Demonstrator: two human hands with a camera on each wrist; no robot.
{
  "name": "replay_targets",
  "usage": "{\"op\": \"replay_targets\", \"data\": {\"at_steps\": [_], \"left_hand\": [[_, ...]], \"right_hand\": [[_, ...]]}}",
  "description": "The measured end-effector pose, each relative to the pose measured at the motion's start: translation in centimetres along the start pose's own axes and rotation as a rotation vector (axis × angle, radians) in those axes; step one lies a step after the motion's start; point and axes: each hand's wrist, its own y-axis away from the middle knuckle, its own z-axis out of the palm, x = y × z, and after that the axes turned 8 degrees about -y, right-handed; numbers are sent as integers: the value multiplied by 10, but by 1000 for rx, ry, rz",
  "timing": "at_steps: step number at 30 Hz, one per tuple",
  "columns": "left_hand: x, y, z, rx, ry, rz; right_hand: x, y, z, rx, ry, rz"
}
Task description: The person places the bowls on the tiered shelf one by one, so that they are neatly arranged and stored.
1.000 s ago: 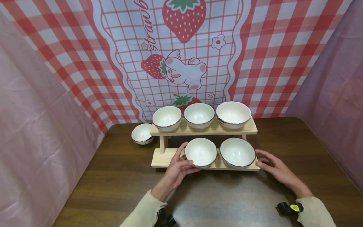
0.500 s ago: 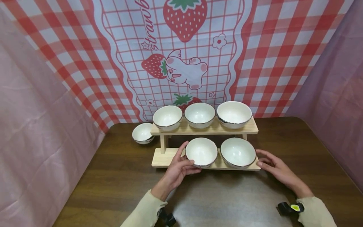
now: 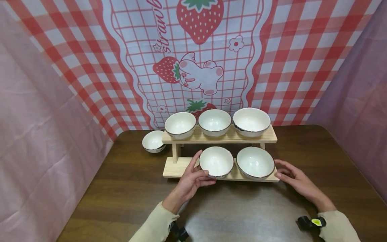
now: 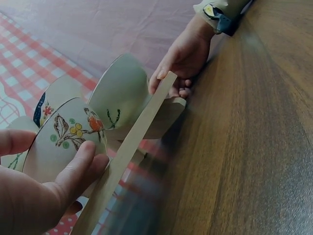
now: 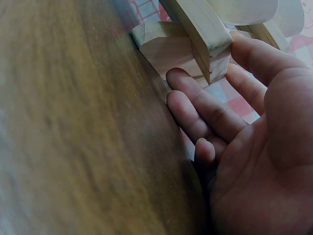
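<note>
My left hand (image 3: pixel 189 181) holds the left white bowl (image 3: pixel 216 162) on the lower shelf of a two-tier wooden rack (image 3: pixel 175 167). In the left wrist view, its fingers and thumb spread around the bowl's outer wall (image 4: pixel 54 147), which bears a painted bird and branch. Beside it on the same shelf sits another pale bowl (image 3: pixel 255 162) with a dark rim. My right hand (image 3: pixel 297 179) touches the right end of that shelf with its thumb and index finger. The right wrist view shows the other fingers bent below the wooden shelf end (image 5: pixel 212 54).
Three bowls stand along the upper shelf: a left one (image 3: pixel 180 124), a middle one (image 3: pixel 214 121) and a wider right one (image 3: pixel 251 121). A smaller bowl (image 3: pixel 153 141) sits on the brown table (image 3: pixel 127 198), left of the rack. Behind hangs a strawberry-print checked cloth (image 3: pixel 199 50).
The head view has shifted slightly, so the whole scene sits a little further right. Both hands keep their places at the bowl and the shelf end.
</note>
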Motion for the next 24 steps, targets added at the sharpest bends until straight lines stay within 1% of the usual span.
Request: {"op": "replay_targets", "data": {"at_steps": [4, 13, 18, 24], "left_hand": [[0, 0, 0, -9, -1, 3], [1, 2, -4, -57, -32, 7], [2, 3, -5, -54, -36, -1], [5, 7, -8, -59, -51, 13]], "right_hand": [[0, 0, 0, -3, 3, -1], [0, 0, 0, -3, -4, -17], [0, 0, 0, -6, -8, -16], [1, 1, 0, 3, -7, -39]]}}
